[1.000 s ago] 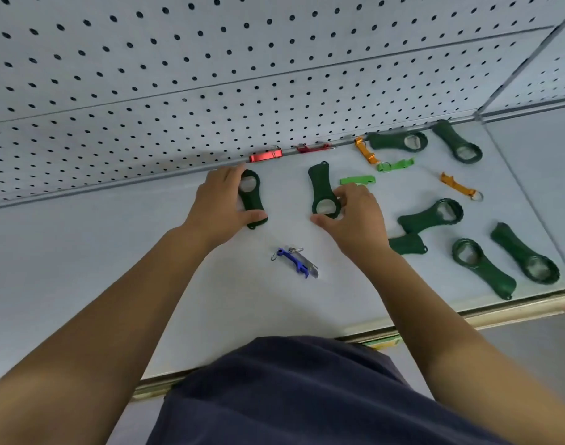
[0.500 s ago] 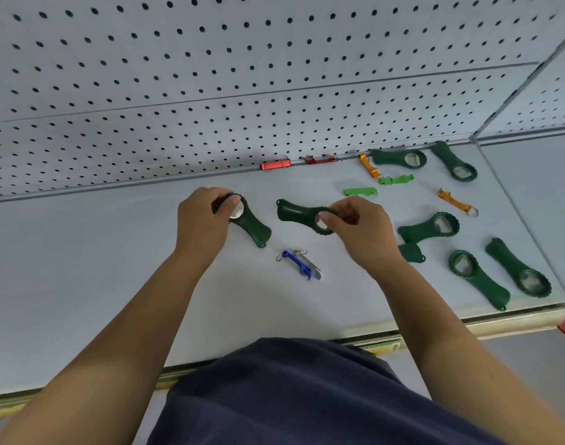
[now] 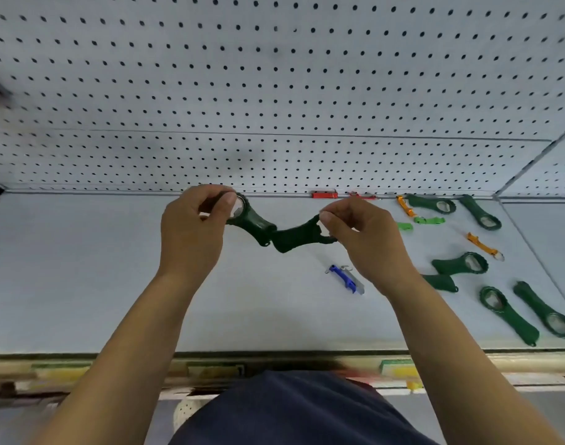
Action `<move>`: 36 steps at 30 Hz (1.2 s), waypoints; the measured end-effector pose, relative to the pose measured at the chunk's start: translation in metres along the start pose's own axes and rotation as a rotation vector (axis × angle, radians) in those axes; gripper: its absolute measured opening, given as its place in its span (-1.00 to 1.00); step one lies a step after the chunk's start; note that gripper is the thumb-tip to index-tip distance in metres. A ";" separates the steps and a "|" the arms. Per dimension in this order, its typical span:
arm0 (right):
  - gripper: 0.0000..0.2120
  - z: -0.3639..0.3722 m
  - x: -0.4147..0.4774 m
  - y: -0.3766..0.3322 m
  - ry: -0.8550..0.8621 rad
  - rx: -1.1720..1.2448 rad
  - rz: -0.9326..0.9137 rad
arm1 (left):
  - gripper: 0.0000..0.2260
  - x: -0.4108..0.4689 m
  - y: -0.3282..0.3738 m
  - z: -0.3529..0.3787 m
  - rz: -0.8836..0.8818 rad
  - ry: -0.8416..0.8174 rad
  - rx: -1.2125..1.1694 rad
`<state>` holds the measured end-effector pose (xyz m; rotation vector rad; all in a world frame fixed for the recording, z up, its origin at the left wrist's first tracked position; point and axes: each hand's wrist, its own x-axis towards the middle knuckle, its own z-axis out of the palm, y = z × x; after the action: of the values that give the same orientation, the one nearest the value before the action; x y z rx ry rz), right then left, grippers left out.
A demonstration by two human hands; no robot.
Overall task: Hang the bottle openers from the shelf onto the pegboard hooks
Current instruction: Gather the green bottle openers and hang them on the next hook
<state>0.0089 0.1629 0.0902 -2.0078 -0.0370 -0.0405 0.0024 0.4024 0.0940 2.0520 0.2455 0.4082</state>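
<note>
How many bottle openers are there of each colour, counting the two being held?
Dark green openers: 8, one held in the left hand, one in the right hand
Light green openers: 2
Orange openers: 2
Red openers: 2
Blue opener: 1, a silver bit beside it not counted
Total: 15

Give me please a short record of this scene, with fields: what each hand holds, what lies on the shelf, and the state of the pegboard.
left hand: grips first green opener at its ring end
right hand: pinches second green opener at its head
held openers: handle ends meet between the hands, above the shelf
shelf: blue opener near the right hand; other openers further right
pegboard: no opener hung in view
</note>
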 end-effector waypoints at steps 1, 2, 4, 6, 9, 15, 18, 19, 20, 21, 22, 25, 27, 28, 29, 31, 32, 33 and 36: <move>-0.89 0.011 -0.003 -0.010 -0.009 0.004 -0.003 | -0.89 -0.001 0.001 -0.017 -0.006 0.017 -0.014; -0.90 0.018 -0.005 -0.018 -0.017 0.017 0.002 | -0.89 -0.002 0.002 -0.028 -0.005 0.031 -0.037; -0.92 0.036 -0.012 -0.037 -0.037 0.058 -0.013 | -0.90 -0.004 0.003 -0.056 0.018 0.058 -0.086; -0.92 0.059 -0.021 -0.061 -0.053 0.103 -0.044 | -0.91 -0.005 0.001 -0.089 0.037 0.070 -0.102; -0.91 0.091 -0.034 -0.096 -0.092 0.164 -0.071 | -0.90 -0.003 -0.005 -0.134 0.066 0.109 -0.080; -0.92 0.142 -0.054 -0.150 -0.092 0.185 -0.125 | -0.91 0.008 -0.021 -0.201 0.192 0.196 -0.090; -0.88 0.164 -0.061 -0.169 -0.086 0.185 -0.139 | -0.91 0.010 -0.027 -0.225 0.256 0.224 -0.131; -0.87 0.171 -0.063 -0.174 -0.088 0.181 -0.146 | -0.91 0.010 -0.030 -0.232 0.271 0.230 -0.148; -0.87 0.178 -0.066 -0.180 -0.092 0.179 -0.155 | -0.91 0.010 -0.033 -0.239 0.283 0.234 -0.171; -0.87 0.184 -0.069 -0.185 -0.094 0.179 -0.162 | -0.91 0.009 -0.036 -0.246 0.295 0.234 -0.191; -0.88 0.190 -0.071 -0.190 -0.096 0.180 -0.168 | -0.91 0.009 -0.039 -0.253 0.308 0.231 -0.199; -0.87 0.207 -0.077 -0.204 -0.106 0.181 -0.202 | -0.91 0.011 -0.046 -0.272 0.365 0.222 -0.159; -0.83 0.217 -0.080 -0.215 -0.120 0.174 -0.241 | -0.90 0.015 -0.047 -0.285 0.408 0.228 -0.129; -0.81 0.221 -0.081 -0.222 -0.124 0.170 -0.266 | -0.90 0.017 -0.046 -0.291 0.427 0.228 -0.121; -0.79 0.224 -0.081 -0.228 -0.124 0.172 -0.290 | -0.89 0.018 -0.044 -0.296 0.444 0.226 -0.117; -0.77 0.228 -0.082 -0.242 -0.109 0.199 -0.340 | -0.90 0.020 -0.037 -0.306 0.478 0.218 -0.114; -0.77 0.228 -0.081 -0.248 -0.094 0.221 -0.369 | -0.90 0.022 -0.032 -0.310 0.494 0.215 -0.114; -0.77 0.228 -0.081 -0.254 -0.076 0.242 -0.397 | -0.89 0.023 -0.026 -0.314 0.507 0.213 -0.115; -0.75 0.225 -0.081 -0.268 -0.027 0.283 -0.469 | -0.88 0.030 -0.009 -0.324 0.554 0.207 -0.125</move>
<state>-0.0816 0.4799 0.2335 -1.6794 -0.5038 -0.2915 -0.0947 0.6771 0.2381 1.9334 -0.2306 0.9519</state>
